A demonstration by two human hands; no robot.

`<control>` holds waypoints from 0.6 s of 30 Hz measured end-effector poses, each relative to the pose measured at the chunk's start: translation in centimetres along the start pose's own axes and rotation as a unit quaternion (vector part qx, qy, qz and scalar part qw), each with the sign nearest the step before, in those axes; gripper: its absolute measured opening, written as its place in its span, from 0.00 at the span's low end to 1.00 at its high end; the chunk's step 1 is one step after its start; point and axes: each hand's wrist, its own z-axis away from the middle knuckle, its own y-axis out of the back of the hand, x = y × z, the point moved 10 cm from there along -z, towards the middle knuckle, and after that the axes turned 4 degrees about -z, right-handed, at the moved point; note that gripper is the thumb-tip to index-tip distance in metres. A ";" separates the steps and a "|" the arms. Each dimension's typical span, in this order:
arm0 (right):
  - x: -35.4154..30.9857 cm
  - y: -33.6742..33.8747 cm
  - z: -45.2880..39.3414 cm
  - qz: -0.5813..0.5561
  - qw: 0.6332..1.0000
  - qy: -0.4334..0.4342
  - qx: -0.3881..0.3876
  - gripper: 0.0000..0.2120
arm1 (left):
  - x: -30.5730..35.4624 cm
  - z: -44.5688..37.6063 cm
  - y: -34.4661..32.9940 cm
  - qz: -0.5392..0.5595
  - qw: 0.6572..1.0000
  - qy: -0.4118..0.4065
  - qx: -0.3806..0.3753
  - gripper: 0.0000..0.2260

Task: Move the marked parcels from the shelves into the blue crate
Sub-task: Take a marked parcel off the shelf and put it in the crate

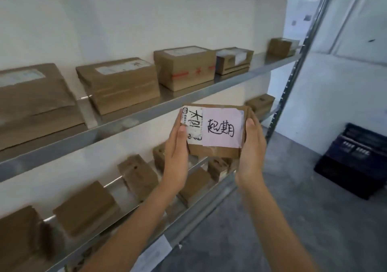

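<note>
Marked parcel between left hand and right hand.

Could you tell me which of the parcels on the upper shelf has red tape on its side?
The third parcel from the left, the tallest box there; the other upper-shelf boxes show no red.

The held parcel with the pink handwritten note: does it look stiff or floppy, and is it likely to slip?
The parcel probably stays stiff: its cardboard edges look straight between the left hand and right hand. It seems light, since it is held only at its sides. The pink note looks smooth, so gripping the cardboard seems safer.
</note>
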 end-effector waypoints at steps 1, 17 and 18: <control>-0.3 1.9 -0.6 0.016 1.000 0.008 0.012 0.13 | -1.0 0.1 -1.7 0.001 1.000 0.013 -0.019 0.19; -0.9 29.7 -9.4 0.122 0.975 -0.013 0.185 0.18 | -14.3 3.6 -29.1 -0.020 0.972 0.144 -0.183 0.18; -1.0 31.0 -9.6 0.125 0.974 -0.014 0.191 0.18 | -14.8 3.9 -30.6 -0.019 0.970 0.145 -0.196 0.17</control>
